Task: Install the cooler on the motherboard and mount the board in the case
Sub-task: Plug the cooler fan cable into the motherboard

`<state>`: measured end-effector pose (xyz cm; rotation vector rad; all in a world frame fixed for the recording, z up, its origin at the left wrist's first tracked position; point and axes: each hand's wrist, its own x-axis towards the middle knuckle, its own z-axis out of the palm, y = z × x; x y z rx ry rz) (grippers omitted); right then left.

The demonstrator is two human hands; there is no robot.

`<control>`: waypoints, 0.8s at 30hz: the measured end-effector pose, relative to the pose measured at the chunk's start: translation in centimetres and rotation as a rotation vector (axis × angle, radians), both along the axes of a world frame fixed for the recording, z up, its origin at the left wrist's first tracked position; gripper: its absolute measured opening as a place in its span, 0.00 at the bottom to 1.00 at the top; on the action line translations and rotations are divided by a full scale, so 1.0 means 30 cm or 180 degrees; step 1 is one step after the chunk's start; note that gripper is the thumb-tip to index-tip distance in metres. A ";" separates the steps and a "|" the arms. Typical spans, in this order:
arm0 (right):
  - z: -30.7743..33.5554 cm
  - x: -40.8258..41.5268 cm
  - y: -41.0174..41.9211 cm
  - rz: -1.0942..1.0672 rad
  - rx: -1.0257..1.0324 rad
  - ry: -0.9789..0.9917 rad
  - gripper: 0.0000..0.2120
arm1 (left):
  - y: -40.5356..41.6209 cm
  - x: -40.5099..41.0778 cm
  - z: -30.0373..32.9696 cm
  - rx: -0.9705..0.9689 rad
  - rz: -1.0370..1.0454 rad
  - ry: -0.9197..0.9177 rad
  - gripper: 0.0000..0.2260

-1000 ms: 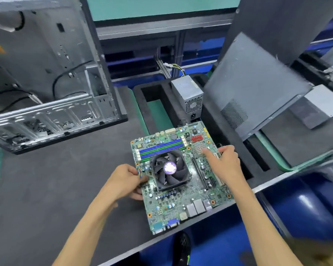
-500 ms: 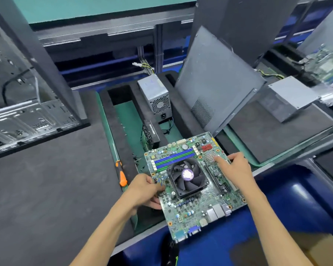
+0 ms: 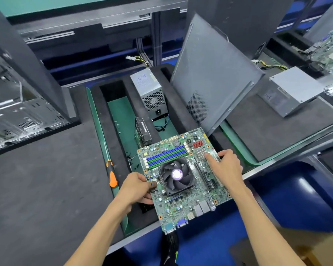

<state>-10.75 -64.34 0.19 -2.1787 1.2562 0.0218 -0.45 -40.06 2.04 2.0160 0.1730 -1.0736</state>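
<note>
motherboard held over the parts tray, cooler fitted

the motherboard point(image 3: 183, 179) sits in the lower centre of the frame, carried by both hands above the near end of the green tray point(image 3: 121, 120) and the bench edge. the cooler point(image 3: 176, 174), a black fan with a pale round hub, is seated on the board just below the blue and green memory slots point(image 3: 166, 155).

the left hand point(image 3: 136, 189) grips the board's left edge, thumb on top and fingers curled underneath. the right hand point(image 3: 228, 167) holds the right edge, fingers curled round it, with the index finger extended across the top face toward a small metal heatsink point(image 3: 201, 153).

the open case point(image 3: 21, 114) stands at the left edge of the frame, well apart from the board, on a dark foam mat point(image 3: 46, 179).

in the tray, a grey power supply point(image 3: 149, 89) stands upright at upper centre; its top label is too blurred to read. an orange-and-black screwdriver point(image 3: 112, 174) lies along the tray's left wall, near the left hand. a grey side panel point(image 3: 215, 73) leans to the right of the tray. a second power supply point(image 3: 294, 89) lies on the mat at upper right; its label is not legible.
</note>
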 end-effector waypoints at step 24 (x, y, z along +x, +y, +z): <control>0.278 0.307 0.287 0.1197 -0.0326 -0.1172 0.10 | 0.280 0.131 0.219 -0.0792 0.0687 -0.0854 0.06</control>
